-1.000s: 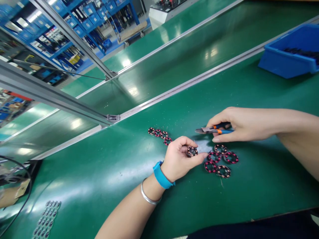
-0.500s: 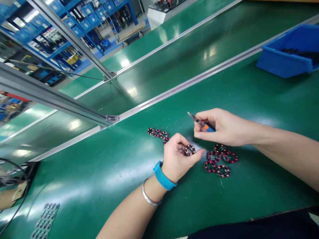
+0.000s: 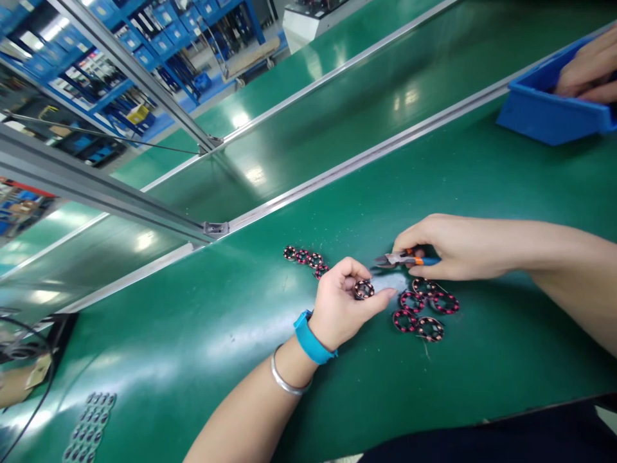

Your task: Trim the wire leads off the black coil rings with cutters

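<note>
Between the thumb and fingers of my left hand [image 3: 341, 297] is a small wound motor stator [image 3: 364, 289], a ring with copper coils. My right hand [image 3: 429, 247] grips a pair of cutting pliers [image 3: 396, 258] with blue and orange handles, the jaws pointing left, a short way from the held stator. Below my right hand lies a cluster of several stators [image 3: 412, 302] with red and copper windings. A short row of more stators [image 3: 303, 256] runs out from behind my left hand, its near end partly covered.
Another person's hand [image 3: 590, 67] reaches into a blue bin [image 3: 544, 112] at the far right. An aluminium frame post [image 3: 144, 202] slants across the left. A sheet of small round parts [image 3: 89, 424] lies at lower left, near a black cable [image 3: 45, 386].
My right hand has moved right, and the pliers have turned from pointing up-left to nearly level. A co-worker's hand has come into the blue bin. My left hand has barely moved.
</note>
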{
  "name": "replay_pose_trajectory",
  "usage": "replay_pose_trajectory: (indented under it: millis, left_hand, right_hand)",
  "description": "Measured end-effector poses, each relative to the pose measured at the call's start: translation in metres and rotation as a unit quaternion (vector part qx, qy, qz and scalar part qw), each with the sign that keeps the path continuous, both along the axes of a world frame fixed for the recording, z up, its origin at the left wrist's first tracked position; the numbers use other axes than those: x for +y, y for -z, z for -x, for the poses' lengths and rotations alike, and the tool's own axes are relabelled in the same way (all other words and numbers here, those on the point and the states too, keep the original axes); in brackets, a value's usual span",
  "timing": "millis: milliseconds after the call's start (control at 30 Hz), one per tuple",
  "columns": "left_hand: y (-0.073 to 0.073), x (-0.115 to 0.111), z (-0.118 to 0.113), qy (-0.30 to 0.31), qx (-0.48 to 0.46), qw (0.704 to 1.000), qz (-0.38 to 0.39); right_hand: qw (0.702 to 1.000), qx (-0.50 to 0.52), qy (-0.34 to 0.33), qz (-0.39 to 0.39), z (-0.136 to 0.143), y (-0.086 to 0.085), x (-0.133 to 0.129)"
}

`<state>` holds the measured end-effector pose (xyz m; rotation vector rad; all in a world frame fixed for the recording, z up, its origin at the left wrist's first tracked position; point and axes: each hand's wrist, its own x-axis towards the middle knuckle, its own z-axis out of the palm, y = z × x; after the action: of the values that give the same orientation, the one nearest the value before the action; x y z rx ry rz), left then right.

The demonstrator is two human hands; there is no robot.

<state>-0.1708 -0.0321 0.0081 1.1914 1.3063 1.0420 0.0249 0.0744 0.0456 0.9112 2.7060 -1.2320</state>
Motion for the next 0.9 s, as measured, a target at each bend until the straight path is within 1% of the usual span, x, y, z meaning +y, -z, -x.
replay_pose_trajectory:
  millis: [67, 133, 900]
  left_hand:
    - [-0.0006, 0.0003, 0.0005, 0.014, -0.009, 1.000, -0.004]
    - [-0.0007, 0.0003, 0.0006, 0.024, -0.013, 1.000, -0.006]
    - [0.0013, 0.0005, 0.0030, 0.040, 0.001, 0.998, -0.042]
  right_hand:
    - [0.998, -0.045, -0.028, -0.020, 0.0043, 0.0011, -0.0002]
    - [0.997, -0.063, -0.040, -0.024, 0.0076, 0.0005, -0.0003]
    - [0.996, -0.050, -0.057, 0.036, 0.0059, -0.0008, 0.0031]
